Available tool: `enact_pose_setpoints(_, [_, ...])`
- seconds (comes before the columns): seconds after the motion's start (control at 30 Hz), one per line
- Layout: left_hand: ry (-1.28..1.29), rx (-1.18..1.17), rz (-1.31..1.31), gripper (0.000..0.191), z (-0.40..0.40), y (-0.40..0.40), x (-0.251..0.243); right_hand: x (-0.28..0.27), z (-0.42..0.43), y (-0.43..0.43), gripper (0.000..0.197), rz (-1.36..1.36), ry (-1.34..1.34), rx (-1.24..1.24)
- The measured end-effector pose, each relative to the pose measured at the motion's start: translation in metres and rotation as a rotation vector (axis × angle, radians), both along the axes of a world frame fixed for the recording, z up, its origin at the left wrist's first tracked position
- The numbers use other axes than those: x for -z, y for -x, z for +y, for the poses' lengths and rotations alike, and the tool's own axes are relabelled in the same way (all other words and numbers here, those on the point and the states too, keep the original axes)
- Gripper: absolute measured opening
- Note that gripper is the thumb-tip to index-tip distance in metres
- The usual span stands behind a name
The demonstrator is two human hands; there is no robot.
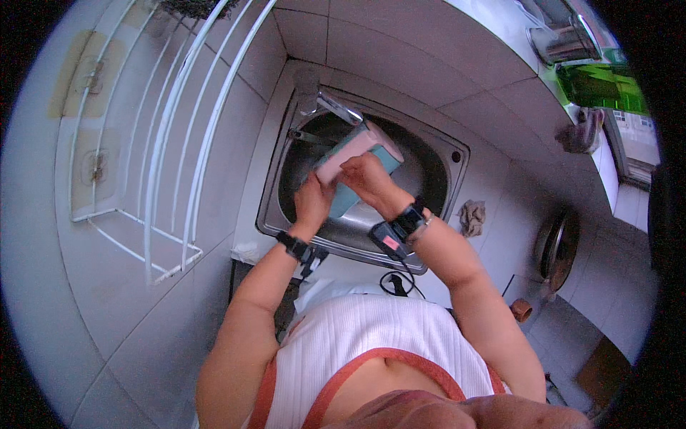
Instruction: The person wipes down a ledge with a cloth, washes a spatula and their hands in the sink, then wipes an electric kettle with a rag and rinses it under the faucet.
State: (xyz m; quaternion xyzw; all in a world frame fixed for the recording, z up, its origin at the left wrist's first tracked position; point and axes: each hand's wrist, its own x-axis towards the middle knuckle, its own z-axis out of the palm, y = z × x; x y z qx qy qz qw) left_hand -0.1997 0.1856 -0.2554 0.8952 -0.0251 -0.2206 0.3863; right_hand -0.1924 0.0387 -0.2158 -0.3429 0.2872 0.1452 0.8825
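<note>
Over the stainless steel sink (pixel 429 182), a pink and teal container (pixel 351 153), seemingly plastic, is tilted beneath the end of the chrome faucet (pixel 340 108). My left hand (pixel 312 201) grips its near left end. My right hand (pixel 370 179) holds its near side, with the fingers against the pink part. The two hands are close together. Whether water runs is not clear, and the container's inside is hidden. Each wrist wears a black strap with a small device.
A white wire rack (pixel 171 139) is on the left wall. A crumpled cloth (pixel 472 218) lies right of the sink, and a round metal lid or pan (pixel 557 249) stands farther right. A green container (pixel 600 86) and a metal vessel (pixel 565 40) sit on the upper right ledge.
</note>
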Motion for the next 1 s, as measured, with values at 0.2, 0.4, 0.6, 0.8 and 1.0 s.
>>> enact_pose_setpoints(0.2, [-0.15, 0.372, -0.337, 0.084, 0.017, 0.051, -0.002, -0.051, -0.013, 0.024, 0.024, 0.141, 0.113, -0.057])
enact_pose_setpoints(0.4, [-0.229, 0.614, -0.159, 0.09, 0.013, 0.065, -0.014, -0.052, -0.015, 0.042, 0.019, 0.209, 0.353, -0.057])
enact_pose_setpoints(0.6, [0.177, 0.404, -0.121, 0.089, 0.012, 0.043, 0.029, -0.048, -0.066, 0.061, 0.018, 0.115, 0.514, -0.276])
enact_pose_setpoints(0.8, [0.599, -0.225, 0.676, 0.086, -0.021, -0.03, 0.004, -0.064, -0.088, 0.068, 0.019, -0.014, 1.14, -0.781])
enact_pose_setpoints(1.0, [0.77, -0.19, 0.943, 0.059, -0.029, -0.053, -0.006, -0.034, -0.102, 0.045, 0.02, -0.191, 1.189, -0.619])
